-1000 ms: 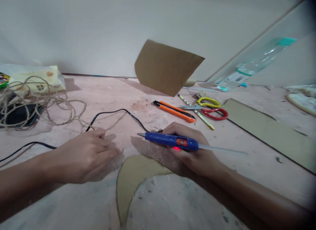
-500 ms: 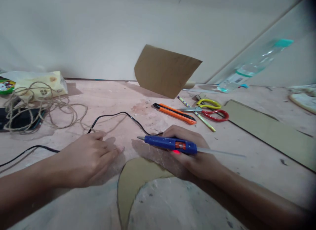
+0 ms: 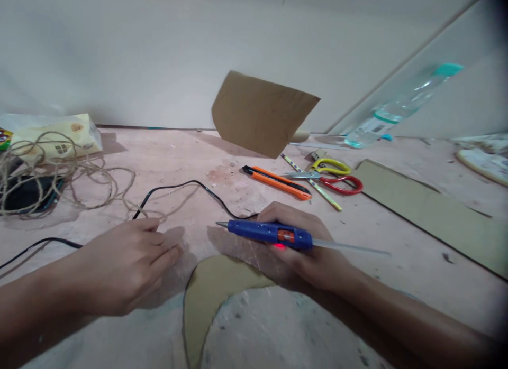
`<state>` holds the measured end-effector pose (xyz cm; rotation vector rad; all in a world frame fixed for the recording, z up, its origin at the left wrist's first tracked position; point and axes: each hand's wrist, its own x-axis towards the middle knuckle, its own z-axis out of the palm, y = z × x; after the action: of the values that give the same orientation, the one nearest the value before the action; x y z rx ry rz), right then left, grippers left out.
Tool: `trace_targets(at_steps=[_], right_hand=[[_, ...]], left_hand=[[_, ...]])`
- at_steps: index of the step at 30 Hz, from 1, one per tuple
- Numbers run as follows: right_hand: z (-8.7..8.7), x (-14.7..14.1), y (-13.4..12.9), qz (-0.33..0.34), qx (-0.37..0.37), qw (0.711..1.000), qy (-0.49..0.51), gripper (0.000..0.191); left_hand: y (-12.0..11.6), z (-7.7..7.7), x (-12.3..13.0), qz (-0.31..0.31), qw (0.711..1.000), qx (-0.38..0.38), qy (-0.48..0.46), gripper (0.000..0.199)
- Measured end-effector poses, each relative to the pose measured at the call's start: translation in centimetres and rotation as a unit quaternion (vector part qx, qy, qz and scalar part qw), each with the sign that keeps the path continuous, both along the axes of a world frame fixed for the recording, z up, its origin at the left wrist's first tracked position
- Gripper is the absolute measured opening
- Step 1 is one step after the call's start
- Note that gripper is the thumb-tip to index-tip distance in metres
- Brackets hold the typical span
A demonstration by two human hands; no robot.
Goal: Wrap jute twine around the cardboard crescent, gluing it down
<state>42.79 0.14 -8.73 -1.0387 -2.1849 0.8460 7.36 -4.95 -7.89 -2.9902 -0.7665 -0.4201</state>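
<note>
While the pinkish worktop (image 3: 286, 332) stretches beneath everything, the left hand (image 3: 123, 268) rests with fingers loosely curled, and I cannot tell whether its grip pinches anything; the right hand (image 3: 315, 263) is closed around a blue glue gun (image 3: 254, 231). Between them, nearer the wearer, lies a curved cardboard piece (image 3: 208, 292). Compared with half a second ago, the left hand sits slightly farther from this piece, the glue gun almost unmoved.
</note>
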Motion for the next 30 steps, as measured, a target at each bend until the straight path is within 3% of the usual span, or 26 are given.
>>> trace_targets(at_steps=[4,8,30], right_hand=[[0.2,0.1,0.1,0.012,0.011,1.0,-0.005,0.012],[0.2,0.2,0.2,0.015,0.023,1.0,-0.014,0.01],[0.1,0.0,0.5,0.018,0.046,0.999,-0.023,0.018]], left_hand=[[0.2,0.5,-0.1,-0.034,0.998,0.049,0.036,0.04],[0.1,0.1,-0.4,-0.025,0.997,0.057,0.044,0.041],[-0.6,-0.7,0.7,0.001,0.996,0.041,0.084,0.022]])
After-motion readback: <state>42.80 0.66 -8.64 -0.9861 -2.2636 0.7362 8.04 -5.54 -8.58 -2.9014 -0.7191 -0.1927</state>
